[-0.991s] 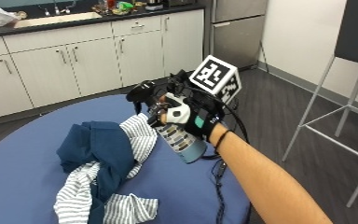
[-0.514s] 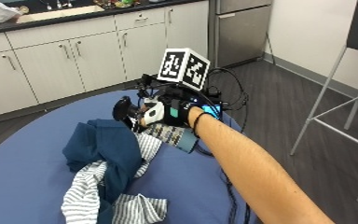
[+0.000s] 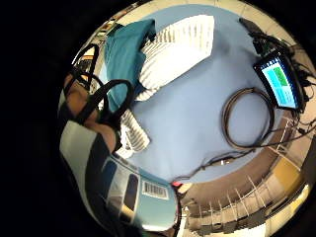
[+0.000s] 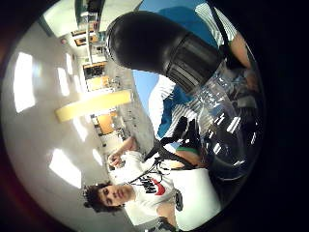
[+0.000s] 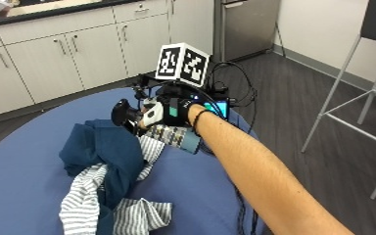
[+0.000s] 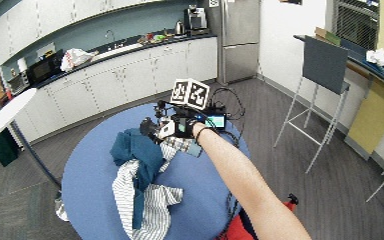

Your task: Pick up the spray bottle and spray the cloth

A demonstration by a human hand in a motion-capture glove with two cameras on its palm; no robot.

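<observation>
In the outside view my gloved right hand (image 5: 170,111) grips a clear spray bottle (image 5: 178,138) above the blue round table (image 5: 18,161). The bottle is tilted, and its black spray head (image 5: 124,113) points at the cloth pile from just above the pile's far edge. The pile is a dark teal cloth (image 5: 103,152) lying over a white striped cloth (image 5: 83,210). In the thumb side palm view the spray head (image 4: 154,48) and clear body (image 4: 227,125) are close up. In the little finger side palm view the bottle's barcode label (image 3: 143,192) is near, with the teal cloth (image 3: 123,54) and striped cloth (image 3: 182,39) below.
A small device with a lit screen (image 3: 279,81) and a coiled black cable (image 3: 249,118) lie on the table beside the hand. White kitchen cabinets (image 5: 77,49) stand behind the table. A metal stool (image 5: 364,112) is off to the right on the floor.
My hand keeps its grip on the bottle and has drifted a little toward the far side of the cloth pile. The outside camera has shifted too.
</observation>
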